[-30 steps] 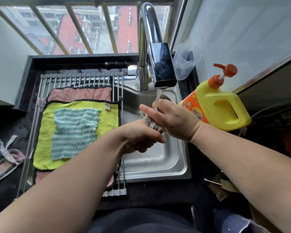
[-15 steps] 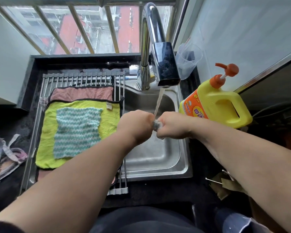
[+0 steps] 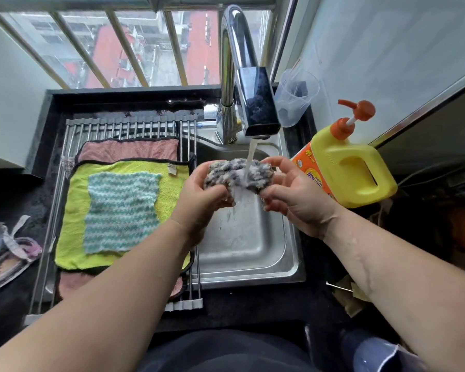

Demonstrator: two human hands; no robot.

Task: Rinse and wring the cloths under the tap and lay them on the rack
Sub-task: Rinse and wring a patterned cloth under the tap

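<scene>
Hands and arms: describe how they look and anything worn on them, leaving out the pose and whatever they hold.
The left forearm and right forearm are bare, with no sleeve anywhere in the frame. The left hand and right hand wear no gloves, and no watch or bracelet shows at either wrist. Water drops and wet streaks glisten along the right forearm.

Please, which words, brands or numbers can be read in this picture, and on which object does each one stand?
"KEON" (small, uncertain): on the orange label of the yellow detergent bottle.
Other characters on that label: too blurred to read.
Raised marks on the bottle's side: too faint to read.
Tag on the yellow cloth: nothing legible.
</scene>
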